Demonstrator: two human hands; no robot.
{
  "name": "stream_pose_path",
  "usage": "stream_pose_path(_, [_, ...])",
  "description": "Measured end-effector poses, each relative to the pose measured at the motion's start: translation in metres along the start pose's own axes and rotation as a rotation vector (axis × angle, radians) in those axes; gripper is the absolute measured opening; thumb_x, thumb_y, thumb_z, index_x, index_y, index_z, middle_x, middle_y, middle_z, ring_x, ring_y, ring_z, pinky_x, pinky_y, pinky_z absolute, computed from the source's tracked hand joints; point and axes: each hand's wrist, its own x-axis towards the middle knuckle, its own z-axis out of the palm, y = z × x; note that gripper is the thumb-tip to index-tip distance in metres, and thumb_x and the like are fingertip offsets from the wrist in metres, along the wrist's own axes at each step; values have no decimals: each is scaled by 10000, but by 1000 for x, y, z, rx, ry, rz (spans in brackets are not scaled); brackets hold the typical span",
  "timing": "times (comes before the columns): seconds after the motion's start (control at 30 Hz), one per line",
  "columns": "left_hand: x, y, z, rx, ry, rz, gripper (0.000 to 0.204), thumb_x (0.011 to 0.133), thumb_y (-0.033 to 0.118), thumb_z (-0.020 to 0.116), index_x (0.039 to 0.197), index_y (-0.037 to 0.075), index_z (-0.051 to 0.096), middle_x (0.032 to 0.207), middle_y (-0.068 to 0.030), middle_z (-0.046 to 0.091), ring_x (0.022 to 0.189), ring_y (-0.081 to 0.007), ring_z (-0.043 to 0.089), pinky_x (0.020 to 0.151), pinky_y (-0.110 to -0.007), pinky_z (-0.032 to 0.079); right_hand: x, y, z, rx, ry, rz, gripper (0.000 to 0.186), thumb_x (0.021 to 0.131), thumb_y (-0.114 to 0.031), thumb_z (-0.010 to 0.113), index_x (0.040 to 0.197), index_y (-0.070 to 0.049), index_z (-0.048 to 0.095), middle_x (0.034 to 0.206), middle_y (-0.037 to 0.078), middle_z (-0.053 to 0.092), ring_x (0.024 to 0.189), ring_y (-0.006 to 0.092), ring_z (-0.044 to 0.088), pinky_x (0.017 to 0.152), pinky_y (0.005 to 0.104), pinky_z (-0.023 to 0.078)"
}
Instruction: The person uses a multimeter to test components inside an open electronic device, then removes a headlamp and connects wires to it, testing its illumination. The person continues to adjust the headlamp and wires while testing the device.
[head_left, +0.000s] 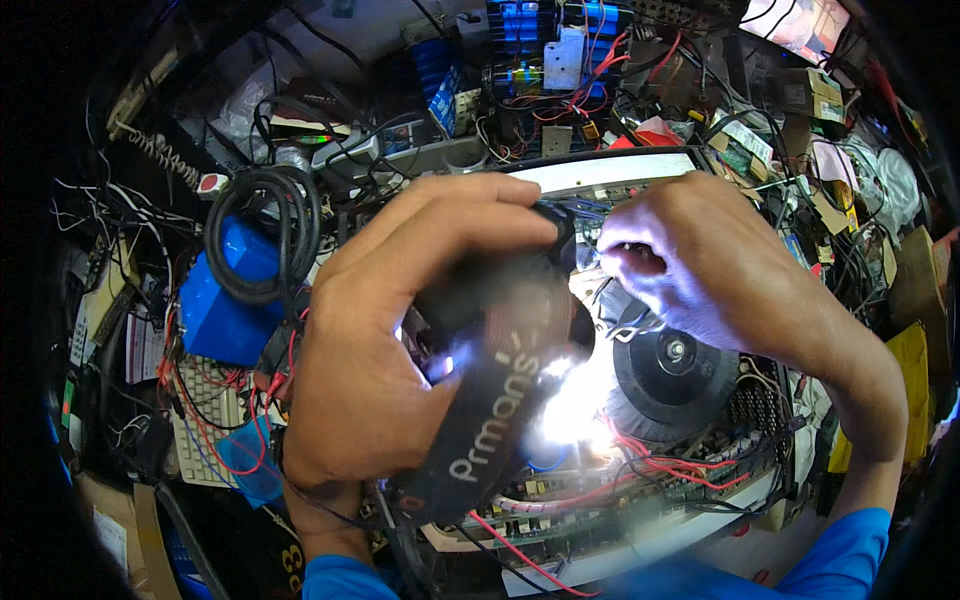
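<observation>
My left hand (365, 330) curves around a dark, blurred object with a wide black strap (490, 420). The strap has pale printing and hangs across the middle of the view. Beside it a bright white glare washes out part of what lies below. My right hand (700, 255) is curled closed above an opened electronics chassis (620, 170), over some wires; whatever its fingertips hold is hidden. Just below that hand sits a black toroidal transformer (665, 385) with a bolt at its centre. Red wires (680, 465) run across circuit boards in front of the transformer.
A coiled thick black cable (265, 235) hangs over a blue box (230, 300) on the left, behind a keyboard (205, 420). Blue racks (520, 40), loose wires and boards crowd the back. A yellow packet (905, 390) lies at the right near my forearm.
</observation>
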Motion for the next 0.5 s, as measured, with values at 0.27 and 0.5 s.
stream_pose_path(0.27, [-7, 22, 14, -37, 15, -25, 543, 607, 215, 942, 1097, 46, 779, 1274, -162, 747, 1168, -254, 727, 991, -385, 610, 33, -7, -7, 126, -426, 54, 215, 865, -131, 737, 1011, 24, 771, 1015, 250, 765, 1022, 447, 736, 905, 524, 578])
stream_pose_path(0.5, [-13, 22, 13, -120, 62, -24, 635, 617, 337, 1008, 1132, 53, 769, 1328, -205, 708, 1172, -273, 722, 1019, -404, 613, 60, -1, 24, 187, -627, 8, 312, 941, -115, 696, 1226, -37, 795, 1182, 199, 791, 1075, 367, 780, 875, 494, 605])
